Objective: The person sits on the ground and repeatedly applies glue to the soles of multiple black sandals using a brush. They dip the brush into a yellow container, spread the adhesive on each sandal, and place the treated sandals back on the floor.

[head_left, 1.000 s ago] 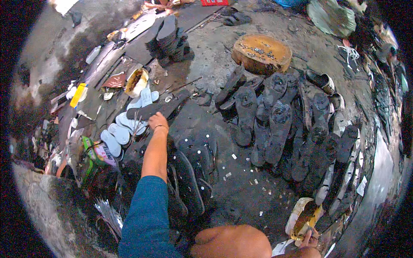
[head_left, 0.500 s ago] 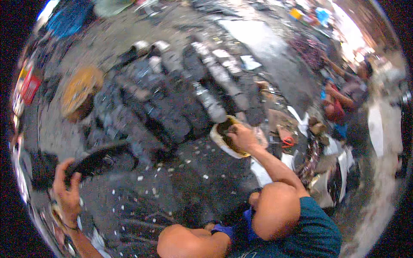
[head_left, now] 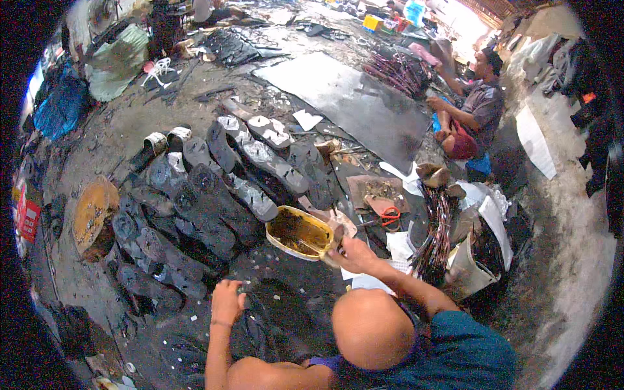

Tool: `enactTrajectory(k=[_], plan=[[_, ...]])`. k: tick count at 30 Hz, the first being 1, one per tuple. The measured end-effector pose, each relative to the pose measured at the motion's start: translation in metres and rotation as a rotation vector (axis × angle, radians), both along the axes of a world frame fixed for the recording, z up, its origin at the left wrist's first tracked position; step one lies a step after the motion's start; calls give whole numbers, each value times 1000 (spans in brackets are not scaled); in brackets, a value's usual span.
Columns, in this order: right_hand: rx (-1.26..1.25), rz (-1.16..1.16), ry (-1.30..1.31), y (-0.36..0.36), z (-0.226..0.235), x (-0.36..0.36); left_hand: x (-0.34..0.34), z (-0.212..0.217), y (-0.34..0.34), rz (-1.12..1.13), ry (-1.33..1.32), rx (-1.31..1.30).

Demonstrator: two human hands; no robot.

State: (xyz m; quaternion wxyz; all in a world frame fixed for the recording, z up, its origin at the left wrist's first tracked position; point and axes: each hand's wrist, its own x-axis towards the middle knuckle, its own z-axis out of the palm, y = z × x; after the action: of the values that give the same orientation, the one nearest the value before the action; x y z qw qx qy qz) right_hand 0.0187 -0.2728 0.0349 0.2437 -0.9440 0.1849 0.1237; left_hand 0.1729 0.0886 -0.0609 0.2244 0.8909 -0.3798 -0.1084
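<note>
While left hand (head_left: 226,300) presses black sole (head_left: 260,325), grip unclear; right hand (head_left: 351,252) grips glue tub (head_left: 300,233).

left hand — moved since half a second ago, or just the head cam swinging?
Yes. The left hand then held a dark sole up, well left of the knee. Now it presses on dark soles on the floor, close in front of the knee. The camera turned too.

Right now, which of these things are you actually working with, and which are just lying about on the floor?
In use:
- right hand at the rim of the yellow tub of dark paste
- left hand on a black sole
- rows of dark soles beside them

Lying about:
- red scissors
- round wooden block
- big dark sheet
- white paper scraps
</note>
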Motion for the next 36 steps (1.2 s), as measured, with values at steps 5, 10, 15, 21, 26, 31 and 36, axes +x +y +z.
enactTrajectory(k=[5,10,15,21,26,31,36], plan=[[149,195,242,-4,-6,22,-98,63,20,630,474,174],[848,-1,-66,5,-15,41,-150,-1,14,745,386,-151],[1116,-176,-84,54,2,66,-111,-27,10,569,311,-166],[1134,-69,-140,84,11,94,-93,-26,-13,453,241,-215],[907,168,-575,126,9,116,-54,7,-19,847,1140,-1303],[570,309,-778,142,13,148,-54,37,-24,985,1292,-1527],[824,467,-641,157,30,111,-74,21,-27,926,1200,-1499]])
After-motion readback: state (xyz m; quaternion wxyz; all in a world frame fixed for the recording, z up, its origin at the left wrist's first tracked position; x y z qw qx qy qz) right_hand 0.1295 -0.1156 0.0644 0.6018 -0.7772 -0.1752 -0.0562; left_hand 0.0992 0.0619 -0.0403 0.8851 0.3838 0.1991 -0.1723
